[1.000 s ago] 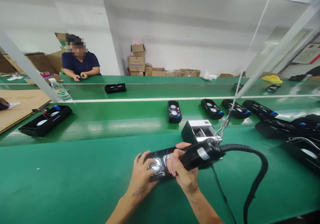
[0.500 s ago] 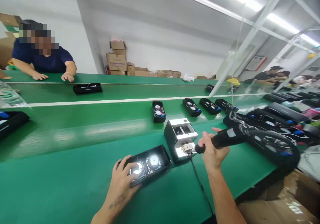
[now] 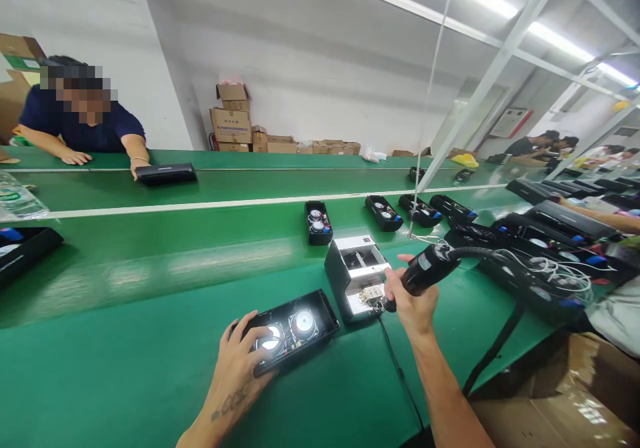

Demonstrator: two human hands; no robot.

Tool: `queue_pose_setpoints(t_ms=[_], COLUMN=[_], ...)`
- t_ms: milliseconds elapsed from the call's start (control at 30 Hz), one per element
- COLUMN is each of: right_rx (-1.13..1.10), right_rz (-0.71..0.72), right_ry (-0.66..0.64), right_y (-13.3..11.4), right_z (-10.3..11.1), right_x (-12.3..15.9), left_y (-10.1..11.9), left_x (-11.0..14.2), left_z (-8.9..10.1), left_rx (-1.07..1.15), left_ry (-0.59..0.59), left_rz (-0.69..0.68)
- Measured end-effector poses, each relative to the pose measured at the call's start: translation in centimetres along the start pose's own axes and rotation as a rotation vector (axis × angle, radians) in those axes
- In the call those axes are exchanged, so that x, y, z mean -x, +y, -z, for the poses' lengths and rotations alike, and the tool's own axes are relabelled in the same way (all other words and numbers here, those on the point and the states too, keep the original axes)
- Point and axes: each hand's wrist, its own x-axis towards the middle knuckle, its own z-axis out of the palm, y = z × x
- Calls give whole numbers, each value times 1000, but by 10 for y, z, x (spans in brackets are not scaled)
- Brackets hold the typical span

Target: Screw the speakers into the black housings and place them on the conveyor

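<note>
My left hand (image 3: pixel 243 355) grips the near left end of a black speaker housing (image 3: pixel 313 348), thumb below and fingers over its rim. Two round speaker drivers, lit brightly, show inside the open housing, which lies tilted on the green bench. My right hand (image 3: pixel 414 305) is wrapped around a black electric screwdriver (image 3: pixel 427 269) that hangs from a cord. The screwdriver's front end points down-left at the front of a black-and-white screw feeder (image 3: pixel 356 278). Whether its bit touches the feeder cannot be made out.
Several open speaker housings (image 3: pixel 319 223) stand along the green belt (image 3: pixel 200 248), with more piled at the right. A black cable (image 3: pixel 400 371) runs from the feeder to the bench edge. A cardboard box (image 3: pixel 545 395) sits lower right. Across the belt, a co-worker's hand touches a black housing (image 3: pixel 167 174).
My right hand and the screwdriver have shifted slightly left, and the screwdriver's rear has swung inward. My left hand stays on the housing. The co-worker has taken hold of a housing and turned it.
</note>
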Motion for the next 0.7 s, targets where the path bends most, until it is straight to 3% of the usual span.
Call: queue_pose_setpoints(t_ms=[200, 300, 400, 500, 600, 700], right_rx=[-280, -452, -438, -340, -283, -227], right_rz=[36, 132, 161, 133, 178, 120], right_ry=[106, 279, 408, 377, 363, 209], right_y=[-23, -29, -20, -14, -18, -20], right_z=[-1, -6, -9, -5, 5, 9], right_x=[-14, -35, -58, -68, -57, -37], left_y=[2, -1, -7, -16, -23, -24], left_x=[-2, -2, 1, 4, 6, 6], left_z=[0, -1, -6, -15, -21, -21], left_rx=[11, -20, -59, -96, -120, -123], left_ry=[51, 74, 82, 112, 140, 137], left_rz=[16, -25, -62, -92, -165, -138])
